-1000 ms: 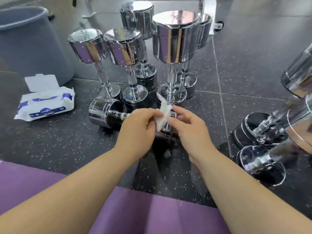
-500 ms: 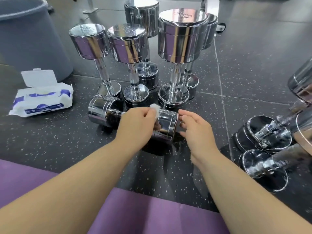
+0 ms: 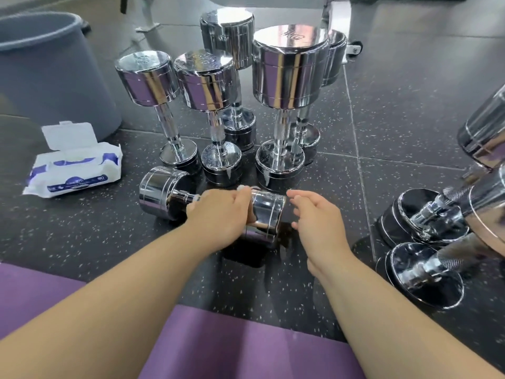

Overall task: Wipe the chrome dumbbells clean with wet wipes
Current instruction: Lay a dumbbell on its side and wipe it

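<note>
- Head view: one dumbbell (image 3: 210,199) lies on its side on the floor (image 3: 396,127), just in front of a cluster of upright ones (image 3: 289,69).
- Left hand (image 3: 218,214) is wrapped over the handle next to the right-hand head, fingers (image 3: 243,190) curled down on it. A white scrap at the fingertips and by the handle looks like the wipe (image 3: 195,198), mostly hidden under the palm.
- Right hand (image 3: 317,214) sits just off that head's end face, fingers loosely apart, holding nothing. Can't tell if it touches the metal.
- What could go wrong, imo: the heads are round and the floor's hard, so a sideways rub could roll it into the uprights. Those are top-heavy on small bases and packed close, so one bump could domino them. Wet chrome is slippery too, so fingers could slide or get pinched underneath.
- Materials: mirror chrome all over, smooth drum-shaped heads with thin grooves, knurled handles on some. Floor is dark speckled tile, probably rubbery.
- Wipe pack (image 3: 73,165) is soft plastic with its lid flipped open, well off to the left.
</note>
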A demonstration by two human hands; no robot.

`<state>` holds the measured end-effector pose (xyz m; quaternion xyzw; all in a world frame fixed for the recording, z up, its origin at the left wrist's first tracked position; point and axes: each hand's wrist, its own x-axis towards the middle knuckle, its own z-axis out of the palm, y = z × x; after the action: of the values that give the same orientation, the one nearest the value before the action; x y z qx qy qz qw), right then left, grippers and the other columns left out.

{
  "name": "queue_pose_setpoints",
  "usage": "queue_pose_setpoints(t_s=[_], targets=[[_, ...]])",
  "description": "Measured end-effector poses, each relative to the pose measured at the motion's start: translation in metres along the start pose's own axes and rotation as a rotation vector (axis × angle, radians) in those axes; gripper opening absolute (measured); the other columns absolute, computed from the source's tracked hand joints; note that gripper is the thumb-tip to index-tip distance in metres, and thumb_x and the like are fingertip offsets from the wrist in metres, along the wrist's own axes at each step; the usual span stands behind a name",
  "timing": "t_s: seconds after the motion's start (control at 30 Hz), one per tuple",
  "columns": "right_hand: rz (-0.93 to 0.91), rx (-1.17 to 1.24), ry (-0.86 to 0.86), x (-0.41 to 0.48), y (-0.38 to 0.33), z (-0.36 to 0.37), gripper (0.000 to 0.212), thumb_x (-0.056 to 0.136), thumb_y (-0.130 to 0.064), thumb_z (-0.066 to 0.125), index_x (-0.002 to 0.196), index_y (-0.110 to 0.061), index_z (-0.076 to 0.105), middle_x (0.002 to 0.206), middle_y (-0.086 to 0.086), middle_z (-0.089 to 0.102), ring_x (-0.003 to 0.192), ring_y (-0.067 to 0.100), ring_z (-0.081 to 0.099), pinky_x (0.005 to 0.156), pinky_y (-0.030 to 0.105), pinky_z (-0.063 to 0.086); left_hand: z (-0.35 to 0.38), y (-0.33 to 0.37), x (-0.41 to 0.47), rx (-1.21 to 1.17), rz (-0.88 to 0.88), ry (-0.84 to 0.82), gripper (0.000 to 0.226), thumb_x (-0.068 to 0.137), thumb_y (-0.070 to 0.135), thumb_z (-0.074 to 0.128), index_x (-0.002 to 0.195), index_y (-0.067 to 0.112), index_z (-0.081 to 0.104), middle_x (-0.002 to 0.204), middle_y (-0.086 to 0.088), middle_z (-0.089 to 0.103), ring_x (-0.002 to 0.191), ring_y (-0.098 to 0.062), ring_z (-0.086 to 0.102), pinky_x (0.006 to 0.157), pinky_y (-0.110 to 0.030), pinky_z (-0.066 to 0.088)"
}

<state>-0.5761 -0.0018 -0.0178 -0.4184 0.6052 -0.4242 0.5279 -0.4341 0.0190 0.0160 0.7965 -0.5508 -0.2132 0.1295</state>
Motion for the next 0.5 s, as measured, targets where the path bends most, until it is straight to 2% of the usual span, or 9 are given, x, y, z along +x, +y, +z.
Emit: queue_pose_setpoints(t_s=[0.07, 0.1, 0.17, 0.2, 0.27, 0.33, 0.37, 0.43, 0.5], targets=[[-0.004, -0.023, -0.017, -0.004, -0.002, 0.001, 0.027, 0.095, -0.018, 0.050, 0.089, -0.032, 0.073, 0.087, 0.000, 0.070, 0.080, 0.005, 0.057, 0.089, 0.043, 0.053, -0.005, -0.007, -0.007, 0.038, 0.019, 0.037, 0.040, 0.102, 0.040, 0.029, 0.088, 0.023, 0.062, 0.108, 0.010, 0.055, 0.113, -0.024, 0.045, 0.102, -0.042, 0.033], [0.001, -0.032, -0.025, -0.007, -0.003, 0.002, 0.027, 0.094, -0.018, 0.050, 0.090, -0.032, 0.073, 0.091, 0.008, 0.068, 0.076, 0.007, 0.054, 0.089, 0.046, 0.052, -0.007, -0.009, -0.012, 0.049, 0.041, 0.019, 0.032, 0.102, 0.035, 0.031, 0.094, 0.022, 0.059, 0.108, 0.007, 0.055, 0.115, -0.026, 0.046, 0.098, -0.040, 0.036], [0.000, -0.043, -0.044, -0.011, -0.004, 0.003, 0.026, 0.094, -0.017, 0.051, 0.092, -0.031, 0.073, 0.095, 0.008, 0.068, 0.079, 0.006, 0.055, 0.091, 0.045, 0.051, -0.008, -0.007, -0.022, 0.032, 0.080, -0.083, 0.030, 0.104, 0.024, 0.031, 0.103, 0.010, 0.058, 0.104, -0.015, 0.062, 0.105, -0.036, 0.054, 0.084, -0.035, 0.040], [-0.001, -0.042, -0.054, -0.013, -0.005, 0.004, 0.026, 0.094, -0.017, 0.051, 0.093, -0.030, 0.073, 0.093, 0.000, 0.070, 0.084, 0.005, 0.057, 0.094, 0.044, 0.052, -0.011, -0.003, -0.026, -0.021, 0.056, -0.138, 0.035, 0.105, 0.023, 0.030, 0.106, 0.002, 0.059, 0.104, -0.021, 0.064, 0.101, -0.038, 0.057, 0.079, -0.034, 0.041], [-0.006, -0.042, -0.066, -0.016, -0.008, 0.004, 0.026, 0.094, -0.016, 0.051, 0.092, -0.030, 0.073, 0.094, -0.014, 0.067, 0.094, 0.006, 0.059, 0.096, 0.040, 0.051, -0.018, 0.005, -0.030, -0.007, 0.055, -0.168, 0.034, 0.106, 0.016, 0.029, 0.098, 0.001, 0.059, 0.089, -0.017, 0.066, 0.087, -0.033, 0.060, 0.070, -0.032, 0.039], [0.003, -0.032, -0.074, -0.018, -0.012, 0.001, 0.025, 0.094, -0.017, 0.052, 0.087, -0.030, 0.072, 0.092, -0.016, 0.066, 0.094, 0.007, 0.060, 0.095, 0.037, 0.052, -0.021, 0.013, -0.026, 0.018, 0.065, -0.097, 0.024, 0.102, 0.007, 0.032, 0.082, 0.013, 0.043, 0.071, -0.003, 0.056, 0.067, -0.017, 0.048, 0.057, -0.027, 0.031], [0.013, -0.025, -0.077, -0.019, -0.012, -0.001, 0.024, 0.093, -0.017, 0.052, 0.085, -0.030, 0.072, 0.090, -0.015, 0.066, 0.092, 0.008, 0.060, 0.093, 0.035, 0.052, -0.022, 0.016, -0.025, 0.032, 0.071, -0.074, 0.025, 0.101, 0.006, 0.032, 0.078, 0.015, 0.034, 0.069, -0.002, 0.051, 0.064, -0.013, 0.042, 0.054, -0.024, 0.030], [0.019, -0.017, -0.111, -0.022, -0.013, -0.007, 0.024, 0.094, -0.018, 0.053, 0.085, -0.030, 0.072, 0.089, -0.012, 0.066, 0.088, 0.008, 0.058, 0.085, 0.031, 0.050, -0.018, 0.016, -0.023, 0.063, 0.095, -0.077, 0.028, 0.103, 0.011, 0.028, 0.075, 0.012, 0.031, 0.080, -0.010, 0.053, 0.074, -0.024, 0.049, 0.063, -0.032, 0.038], [-0.015, -0.067, -0.196, -0.028, -0.016, -0.011, 0.024, 0.095, -0.018, 0.053, 0.092, -0.031, 0.073, 0.097, -0.014, 0.068, 0.092, 0.007, 0.059, 0.085, 0.028, 0.048, -0.017, 0.009, -0.029, 0.096, 0.083, -0.078, 0.030, 0.103, 0.017, 0.033, 0.078, 0.006, 0.047, 0.092, -0.014, 0.062, 0.091, -0.034, 0.059, 0.074, -0.037, 0.045]])
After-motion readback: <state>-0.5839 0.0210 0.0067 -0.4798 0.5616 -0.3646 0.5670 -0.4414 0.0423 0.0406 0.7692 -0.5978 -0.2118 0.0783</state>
